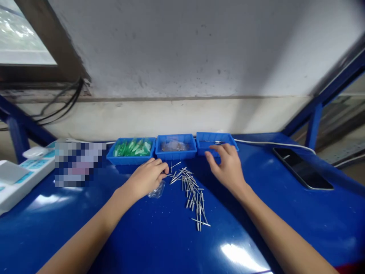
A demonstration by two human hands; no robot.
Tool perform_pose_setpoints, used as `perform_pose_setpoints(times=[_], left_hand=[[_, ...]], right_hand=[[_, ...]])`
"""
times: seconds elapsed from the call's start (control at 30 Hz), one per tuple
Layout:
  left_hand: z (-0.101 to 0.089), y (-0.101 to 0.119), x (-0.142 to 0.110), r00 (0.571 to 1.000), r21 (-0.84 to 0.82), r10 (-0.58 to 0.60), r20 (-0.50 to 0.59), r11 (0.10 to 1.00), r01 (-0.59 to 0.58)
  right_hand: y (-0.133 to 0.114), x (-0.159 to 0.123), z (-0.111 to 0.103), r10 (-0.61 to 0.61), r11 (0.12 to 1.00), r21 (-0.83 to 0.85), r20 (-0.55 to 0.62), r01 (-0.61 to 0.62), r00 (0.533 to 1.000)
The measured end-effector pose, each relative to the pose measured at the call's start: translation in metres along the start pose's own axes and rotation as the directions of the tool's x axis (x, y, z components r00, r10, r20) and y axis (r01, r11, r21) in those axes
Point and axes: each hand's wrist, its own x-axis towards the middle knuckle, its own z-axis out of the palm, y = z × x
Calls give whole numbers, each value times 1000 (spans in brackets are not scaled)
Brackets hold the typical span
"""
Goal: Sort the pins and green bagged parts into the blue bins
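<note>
My left hand (149,176) is closed in a pinch at the left end of a scattered pile of silvery blind rivets (194,194). The thin shank of one rivet (169,174) sticks out from its fingertips. Just under that hand lies a crumpled clear plastic bag (156,190), partly covered by the fingers. Over the front edge of the right blue bin (202,146), my right hand (228,167) is open, thumb and fingers apart, with nothing visible between them. A few rivets (213,142) lie inside that bin.
Left of it, a middle blue bin (176,155) holds small parts in clear plastic, and another blue bin (131,161) holds green packets. A phone (303,169) lies at the right. A power strip (31,173) and a pixelated item (78,163) are at the left; a wall stands behind.
</note>
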Motion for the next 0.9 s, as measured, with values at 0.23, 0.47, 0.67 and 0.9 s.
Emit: perform_pose_setpoints(times=[0.23, 0.47, 0.67, 0.9], left_hand=[[4, 1, -17, 997, -18, 28, -66, 999, -29], [1, -1, -17, 995, -73, 69, -77, 995, -75], [-5, 25, -27, 980, -232, -10, -200, 972, -37], [-4, 41, -50, 976, -452, -109, -187, 892, 14]], right_hand=[[-52, -19, -8, -230, 924, 374, 359, 87, 905], [-47, -15, -14, -220, 920, 386, 370, 66, 903], [-52, -17, -15, -289, 891, 440, 349, 117, 891], [-63, -24, -17, -449, 825, 516, 353, 229, 821]])
